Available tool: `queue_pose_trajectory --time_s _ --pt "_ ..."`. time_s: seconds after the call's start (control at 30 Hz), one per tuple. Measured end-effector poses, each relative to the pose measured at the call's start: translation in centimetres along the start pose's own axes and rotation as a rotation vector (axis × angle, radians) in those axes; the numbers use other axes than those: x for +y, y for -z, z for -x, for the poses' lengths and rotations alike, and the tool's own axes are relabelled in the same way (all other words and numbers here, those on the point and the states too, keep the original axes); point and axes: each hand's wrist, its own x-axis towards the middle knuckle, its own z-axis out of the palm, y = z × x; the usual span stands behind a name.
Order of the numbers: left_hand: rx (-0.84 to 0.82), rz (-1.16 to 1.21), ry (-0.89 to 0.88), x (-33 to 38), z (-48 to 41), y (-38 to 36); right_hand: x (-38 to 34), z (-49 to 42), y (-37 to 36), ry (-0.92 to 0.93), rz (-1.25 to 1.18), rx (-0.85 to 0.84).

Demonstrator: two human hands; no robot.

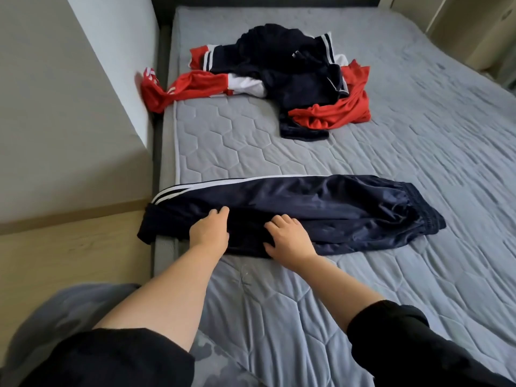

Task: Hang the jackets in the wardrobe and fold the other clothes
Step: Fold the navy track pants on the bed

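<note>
Navy track pants (321, 208) with white side stripes lie folded lengthwise across the near part of the grey mattress (418, 135), waistband at the right, leg ends hanging over the left edge. My left hand (209, 231) rests on the pants near the legs, fingers bent into the fabric. My right hand (287, 238) lies on the pants just to its right, fingers spread and slightly bent. Farther back sits a heap of clothes (282, 79) in navy, red and white, with a red sleeve (156, 90) draped over the mattress's left edge.
A white wall and ledge (83, 93) run along the left side of the bed. A wooden floor (69, 247) shows at the lower left. Pale wardrobe panels (474, 29) stand at the far right corner.
</note>
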Motion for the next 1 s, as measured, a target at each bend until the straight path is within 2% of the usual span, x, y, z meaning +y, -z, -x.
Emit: queue_pose_trajectory --time_s 0.13,0.3,0.33,0.43,0.47,0.53,0.6,0.7,0.77,0.87,1.0 --pt "-0.013 -0.081 -0.041 -0.7 -0.3 0.2 0.1 -1.1 0.2 -0.183 0.059 -0.093" --pt "-0.043 -0.106 -0.126 -1.4 -0.9 1.4 1.4 -0.5 1.5 -0.127 -0.114 0.015" --pt "-0.101 -0.093 -0.148 -1.6 -1.1 1.7 1.8 -0.1 1.5 -0.112 -0.089 -0.025" --pt "-0.354 -0.008 -0.205 -2.5 -1.3 2.1 2.2 0.8 1.1 -0.082 0.054 -0.307" --pt "-0.400 0.031 -0.200 -3.0 -1.5 2.2 2.1 1.0 1.0 -0.083 0.046 -0.341" --pt "-0.414 0.080 -0.177 -4.0 -1.7 2.3 1.5 1.0 0.9 -0.053 -0.023 -0.260" --pt "-0.406 0.074 -0.176 -4.7 -1.7 2.5 0.5 0.7 0.6 0.052 -0.037 -0.166" --pt "-0.456 0.024 -0.207 -5.7 -1.6 2.5 -1.6 -0.1 0.0 0.183 -0.023 -0.158" --pt "-0.439 -0.063 -0.245 -6.2 -1.4 2.6 -3.1 -0.9 -0.2 0.222 0.029 -0.158" --pt "-0.309 -0.269 -0.283 -7.1 -1.0 2.4 -5.4 -2.3 -0.6 0.293 0.171 -0.136" --pt "-0.150 -0.428 -0.245 -8.8 -0.9 2.2 -7.6 -3.9 -1.4 0.157 0.195 -0.362"
